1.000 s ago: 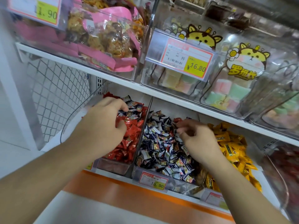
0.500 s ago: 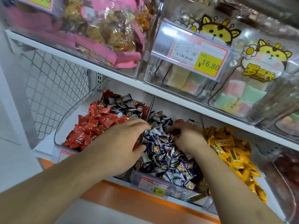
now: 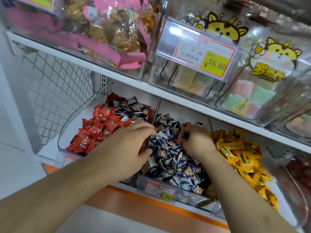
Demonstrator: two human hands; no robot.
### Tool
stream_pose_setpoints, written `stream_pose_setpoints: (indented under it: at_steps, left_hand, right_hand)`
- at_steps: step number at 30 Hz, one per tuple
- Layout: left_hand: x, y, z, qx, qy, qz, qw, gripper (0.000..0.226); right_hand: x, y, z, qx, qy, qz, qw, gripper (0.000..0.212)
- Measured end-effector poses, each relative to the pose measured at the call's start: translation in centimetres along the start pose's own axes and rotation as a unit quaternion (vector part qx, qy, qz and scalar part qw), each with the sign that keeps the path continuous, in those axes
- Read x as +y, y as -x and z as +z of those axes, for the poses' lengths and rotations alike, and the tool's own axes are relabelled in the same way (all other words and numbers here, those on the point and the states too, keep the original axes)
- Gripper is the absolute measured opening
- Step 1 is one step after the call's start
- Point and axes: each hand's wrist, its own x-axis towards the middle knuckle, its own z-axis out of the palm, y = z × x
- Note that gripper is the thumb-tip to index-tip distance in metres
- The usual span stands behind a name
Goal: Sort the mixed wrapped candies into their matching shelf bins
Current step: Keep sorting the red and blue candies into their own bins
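Three clear bins are seen side by side on the lower shelf (image 3: 168,96): a left bin (image 3: 67,137) of red candies (image 3: 94,130), a middle bin (image 3: 190,197) of dark blue candies (image 3: 176,167), and a right bin (image 3: 294,207) of yellow candies (image 3: 242,158). Both hands are reached into the middle bin. The right hand (image 3: 196,142) is curled, and a small red candy (image 3: 177,140) appears to be pinched at its fingertips. The left hand (image 3: 126,148) is laid across the divider between the left and middle bins, its fingers bent down into the pile; whether anything is held in that grip cannot be told. The sorting is judged to be only partly done: a cluster of dark blue stray candies (image 3: 134,110) is left at the far side of the left bin, and a few red ones are visible among the blue. The right bin looks unmixed.
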Motion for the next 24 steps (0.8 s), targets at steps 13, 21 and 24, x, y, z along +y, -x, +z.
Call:
stream_pose_setpoints:
  at_steps: [13, 21, 24]
  left_hand:
    - [1.0, -0.2, -1.1, 0.056, 0.085, -0.041, 0.994, 0.065]
    - [0.9, 0.3, -2.4, 0.128, 0.089, -0.093, 0.983, 0.028]
    - [-0.6, 0.3, -2.5, 0.126, 0.003, -0.120, 0.985, 0.041]
  right_hand:
    - [-4.4, 5.3, -4.6, 0.055, -0.398, 0.004, 0.916, 0.006]
    - [-6.5, 7.2, -5.9, -0.014, -0.463, -0.024, 0.886, 0.012]
    - [-3.4, 7.3, -6.0, 0.046, -0.283, -0.024, 0.958, 0.015]
